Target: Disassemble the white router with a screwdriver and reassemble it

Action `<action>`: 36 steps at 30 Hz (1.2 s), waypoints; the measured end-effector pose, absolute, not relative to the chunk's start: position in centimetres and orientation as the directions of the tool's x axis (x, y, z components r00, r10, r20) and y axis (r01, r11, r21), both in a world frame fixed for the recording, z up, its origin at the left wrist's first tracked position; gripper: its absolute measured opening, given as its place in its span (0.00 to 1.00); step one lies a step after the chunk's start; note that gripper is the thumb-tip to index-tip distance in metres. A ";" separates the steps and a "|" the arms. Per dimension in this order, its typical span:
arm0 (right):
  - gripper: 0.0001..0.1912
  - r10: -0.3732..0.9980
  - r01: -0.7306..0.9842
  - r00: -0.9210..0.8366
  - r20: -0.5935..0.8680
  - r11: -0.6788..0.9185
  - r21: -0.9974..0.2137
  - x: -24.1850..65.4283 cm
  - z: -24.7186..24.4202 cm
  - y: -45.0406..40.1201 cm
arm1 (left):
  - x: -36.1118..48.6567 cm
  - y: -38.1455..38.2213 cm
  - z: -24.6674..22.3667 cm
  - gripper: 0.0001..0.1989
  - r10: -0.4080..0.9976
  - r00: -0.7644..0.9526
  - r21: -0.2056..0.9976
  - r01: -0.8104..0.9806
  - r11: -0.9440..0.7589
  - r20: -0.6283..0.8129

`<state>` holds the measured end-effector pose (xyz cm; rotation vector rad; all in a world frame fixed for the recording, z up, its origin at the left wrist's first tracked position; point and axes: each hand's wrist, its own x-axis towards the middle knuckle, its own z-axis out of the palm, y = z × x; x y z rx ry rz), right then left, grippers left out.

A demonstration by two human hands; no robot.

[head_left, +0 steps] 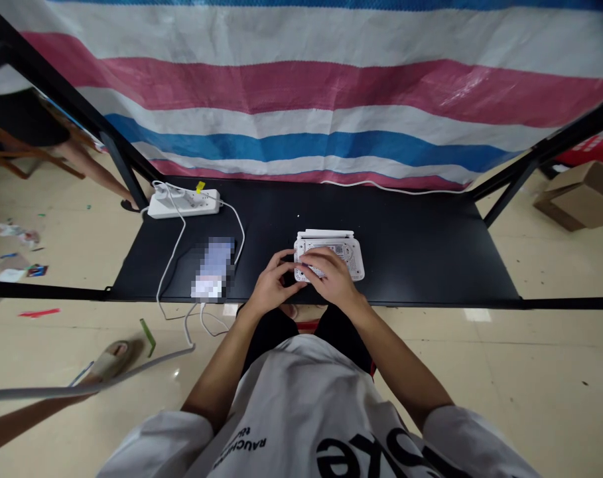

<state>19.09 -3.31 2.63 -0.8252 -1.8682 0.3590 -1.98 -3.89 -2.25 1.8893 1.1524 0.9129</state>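
A white Wi-Fi router (355, 257) lies on the black tabletop with its vented, labelled underside up. Its white antennas (326, 234) lie folded along the far edge. My left hand (272, 284) has its fingers curved around the router's left end, thumb at the near edge. Across the router's middle reaches my right hand (331, 275), fingers bent and tips close together near the left fingertips. Whether those right fingertips pinch something small cannot be seen. Part of the label is covered by the right hand.
A smartphone (214, 265) with a blurred screen lies left, with a white cable attached. Behind it sits a white power strip (184, 202) with plugs. A striped sheet (306, 86) hangs at the back. Another person's leg (92, 162) is at left; a cardboard box (582, 196) stands right.
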 end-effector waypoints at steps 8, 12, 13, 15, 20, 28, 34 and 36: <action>0.17 0.674 0.350 -0.251 0.694 0.732 -0.584 18.9 2.8 -3.3 | -1.9 -4.0 -1.9 0.18 0.916 0.345 0.849 0.403 -0.342 0.205; 0.19 0.678 0.346 -0.267 0.685 0.731 -0.588 19.0 2.6 -3.4 | -1.9 -3.9 -1.9 0.19 0.921 0.341 0.857 0.401 -0.324 0.189; 0.20 0.684 0.338 -0.279 0.674 0.727 -0.598 19.1 2.6 -3.4 | -1.9 -3.9 -1.9 0.19 0.919 0.342 0.857 0.398 -0.329 0.194; 0.21 0.684 0.343 -0.260 0.681 0.725 -0.597 19.1 2.6 -3.4 | -1.9 -3.9 -1.9 0.19 0.917 0.343 0.856 0.393 -0.337 0.204; 0.17 0.648 0.366 -0.220 0.729 0.748 -0.554 19.1 2.7 -3.4 | -2.0 -3.8 -1.9 0.18 0.919 0.344 0.860 0.391 -0.328 0.194; 0.17 0.635 0.399 -0.258 0.728 0.756 -0.519 18.9 2.6 -3.5 | -1.9 -4.0 -1.8 0.18 0.921 0.335 0.850 0.410 -0.330 0.196; 0.17 0.656 0.379 -0.283 0.700 0.747 -0.546 18.3 2.1 -3.7 | -2.0 -4.0 -2.1 0.18 0.916 0.344 0.844 0.410 -0.345 0.207; 0.15 0.652 0.398 -0.246 0.717 0.743 -0.539 18.1 2.0 -3.8 | -2.0 -4.0 -2.2 0.19 0.913 0.355 0.843 0.413 -0.343 0.198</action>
